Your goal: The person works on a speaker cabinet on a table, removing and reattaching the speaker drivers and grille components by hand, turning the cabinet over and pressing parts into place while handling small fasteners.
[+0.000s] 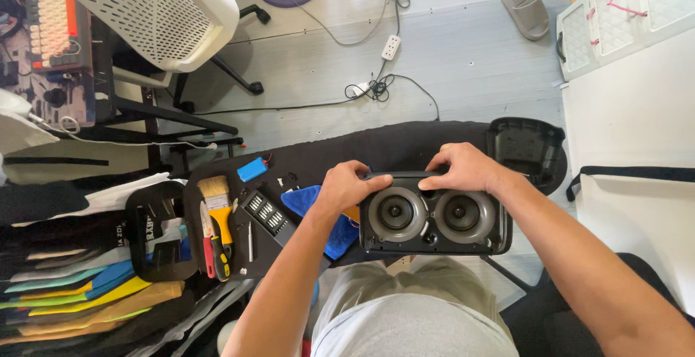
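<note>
I am looking straight down at my own two bare hands, which hold a black speaker unit (433, 219) in front of my lap. It faces up at me with two round grey driver cones side by side in a dark frame. My left hand (346, 187) grips its upper left corner, my fingers (378, 180) curled over the top edge and closed against the frame. My right hand (467, 168) rests on the top edge at the upper right, fingers bent and pressed down on the housing, closed on it as well.

The speaker sits at the near edge of a long black tabletop (405, 143) that runs left to right across the view. Just behind my right hand lies a black plastic cover shell (527, 148), hollow side up. Just beside my left hand, partly under the speaker, is a blue cloth (305, 201). Further left on the tabletop lie a black case of screwdriver bits (268, 215), a paintbrush (217, 205) with a yellow handle, a red-handled tool (208, 245), and a small blue battery pack (253, 169) with red wire.

Beyond the tabletop is a grey floor with a white power strip (391, 47), tangled cables, a grey slipper (525, 9) and a white mesh office chair (159, 9).
</note>
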`<state>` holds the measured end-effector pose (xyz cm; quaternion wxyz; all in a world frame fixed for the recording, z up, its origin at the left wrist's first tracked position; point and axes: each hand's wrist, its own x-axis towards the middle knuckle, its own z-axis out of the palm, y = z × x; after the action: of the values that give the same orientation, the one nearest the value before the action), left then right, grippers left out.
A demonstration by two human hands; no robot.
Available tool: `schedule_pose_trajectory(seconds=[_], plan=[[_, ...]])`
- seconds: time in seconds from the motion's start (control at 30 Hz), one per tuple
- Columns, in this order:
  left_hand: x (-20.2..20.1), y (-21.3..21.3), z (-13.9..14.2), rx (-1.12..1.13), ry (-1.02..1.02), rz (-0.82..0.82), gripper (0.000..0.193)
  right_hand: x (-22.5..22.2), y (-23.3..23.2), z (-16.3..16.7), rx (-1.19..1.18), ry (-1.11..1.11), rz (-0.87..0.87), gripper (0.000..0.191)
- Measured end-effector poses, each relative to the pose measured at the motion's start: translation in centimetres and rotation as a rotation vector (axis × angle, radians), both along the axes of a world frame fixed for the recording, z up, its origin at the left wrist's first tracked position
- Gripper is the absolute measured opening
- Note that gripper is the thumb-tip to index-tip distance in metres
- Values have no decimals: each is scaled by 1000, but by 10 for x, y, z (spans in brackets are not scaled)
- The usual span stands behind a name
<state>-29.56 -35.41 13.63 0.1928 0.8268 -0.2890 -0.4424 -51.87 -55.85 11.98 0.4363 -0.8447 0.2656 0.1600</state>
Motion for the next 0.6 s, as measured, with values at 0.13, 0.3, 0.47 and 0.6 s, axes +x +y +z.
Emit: schedule_pose_trajectory(seconds=[0.13,0.3,0.47,0.6], plan=[[13,11,-10,-12,103,287,71,8,15,14,-81,-93,-62,65],[20,31,7,-436,389,610,51,39,41,10,-91,-162,-26,56],[-5,29,37,-675,396,703,23,51,47,-7,-19,-250,27,39],[-28,29,43,-843,344,625,15,46,48,-16,-11,-264,11,36]])
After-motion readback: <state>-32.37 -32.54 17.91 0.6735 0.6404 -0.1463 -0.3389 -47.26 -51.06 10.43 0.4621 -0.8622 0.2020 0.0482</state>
